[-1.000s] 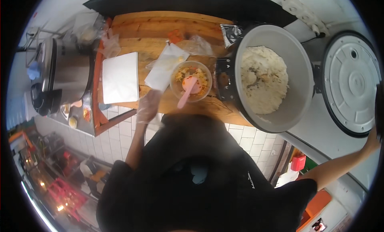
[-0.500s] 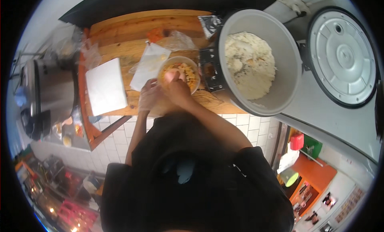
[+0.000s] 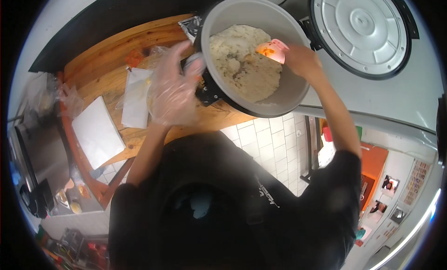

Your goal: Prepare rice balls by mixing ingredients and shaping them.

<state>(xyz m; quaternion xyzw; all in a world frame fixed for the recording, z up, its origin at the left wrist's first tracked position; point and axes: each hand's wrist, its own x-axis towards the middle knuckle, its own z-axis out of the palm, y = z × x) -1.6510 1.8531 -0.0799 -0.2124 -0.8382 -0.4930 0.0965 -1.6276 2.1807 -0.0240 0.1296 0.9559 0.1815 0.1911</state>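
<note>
A large grey rice cooker pot [image 3: 298, 90] full of white cooked rice [image 3: 242, 65] stands at the right end of a wooden counter [image 3: 111, 51]. My right hand [image 3: 302, 60] is closed on a pink rice paddle [image 3: 271, 50], stained orange, held over the rice. My left hand [image 3: 174, 90], in a clear plastic glove, hovers with fingers spread over the counter beside the pot's left rim, covering the spot where a bowl stood. It grips nothing that I can see.
The cooker's round lid [image 3: 361, 30] stands open at the upper right. White paper sheets [image 3: 97, 130] and a wrapper [image 3: 135, 102] lie on the counter. A metal appliance [image 3: 28, 163] sits at far left. White tiled floor [image 3: 265, 139] shows below.
My right hand has left the bowl and swung right, carrying the pink paddle into the rice pot. My gloved left hand has risen over the bowl, hiding it.
</note>
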